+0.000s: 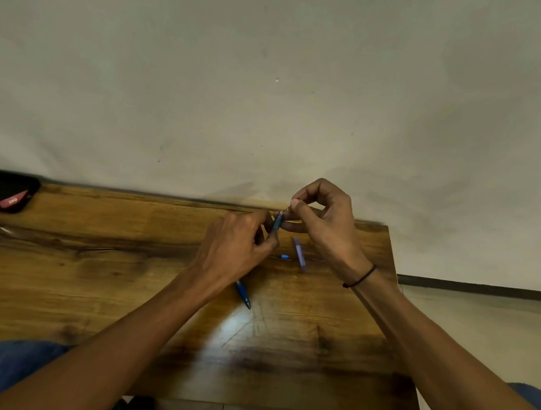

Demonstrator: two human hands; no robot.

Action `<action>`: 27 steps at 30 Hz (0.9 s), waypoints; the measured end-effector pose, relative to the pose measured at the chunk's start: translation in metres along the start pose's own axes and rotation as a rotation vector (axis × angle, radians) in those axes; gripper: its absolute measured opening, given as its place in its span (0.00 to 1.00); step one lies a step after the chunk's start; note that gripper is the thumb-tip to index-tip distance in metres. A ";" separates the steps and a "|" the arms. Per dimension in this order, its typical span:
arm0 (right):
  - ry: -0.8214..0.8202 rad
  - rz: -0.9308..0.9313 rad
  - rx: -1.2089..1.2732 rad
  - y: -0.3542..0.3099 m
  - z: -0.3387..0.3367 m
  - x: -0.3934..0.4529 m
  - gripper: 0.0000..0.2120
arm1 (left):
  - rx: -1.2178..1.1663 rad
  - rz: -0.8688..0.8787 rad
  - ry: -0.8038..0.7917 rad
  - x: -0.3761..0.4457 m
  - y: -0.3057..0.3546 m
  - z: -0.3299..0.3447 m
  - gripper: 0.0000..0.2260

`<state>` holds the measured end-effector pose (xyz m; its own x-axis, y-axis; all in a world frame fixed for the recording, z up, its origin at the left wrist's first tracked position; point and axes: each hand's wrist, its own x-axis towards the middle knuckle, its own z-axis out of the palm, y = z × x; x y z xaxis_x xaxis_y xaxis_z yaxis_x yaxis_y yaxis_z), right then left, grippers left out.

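- Barrel [276,226] stands nearly upright above the far edge of the table [122,289]. The left hand [237,244] grips it low down, fingers curled round it.
- The right hand [322,223] pinches a thin piece [287,207] between thumb and forefinger, right at the barrel's top end. It may be a refill or a spring; it is too small to tell.
- To do this well, I judge the left hand should hold the barrel steady while the right guides the thin piece straight along the barrel's axis, so it neither bends nor jams.
- A light pinch close to the barrel's mouth likely gives most control.
- Loose parts lie near: a purple piece [299,253] and a small blue tip [285,256] below the right hand, and a blue pen [243,294] beside the left wrist. They could roll if nudged.
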<state>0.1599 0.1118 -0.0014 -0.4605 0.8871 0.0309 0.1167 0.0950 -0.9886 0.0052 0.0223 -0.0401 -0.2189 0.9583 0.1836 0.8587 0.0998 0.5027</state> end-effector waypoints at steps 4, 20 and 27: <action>0.004 -0.001 -0.009 0.000 0.000 0.000 0.02 | 0.006 0.011 0.007 0.000 0.000 0.000 0.06; -0.003 -0.088 -0.301 -0.007 0.000 -0.001 0.04 | -0.055 0.002 -0.019 -0.001 0.007 -0.006 0.10; 0.003 -0.118 -0.343 -0.010 0.001 -0.002 0.04 | -0.105 -0.004 -0.011 -0.001 0.009 -0.008 0.10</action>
<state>0.1592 0.1087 0.0088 -0.4858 0.8623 0.1429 0.3517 0.3425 -0.8712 0.0096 0.0201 -0.0289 -0.2168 0.9608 0.1726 0.8044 0.0756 0.5893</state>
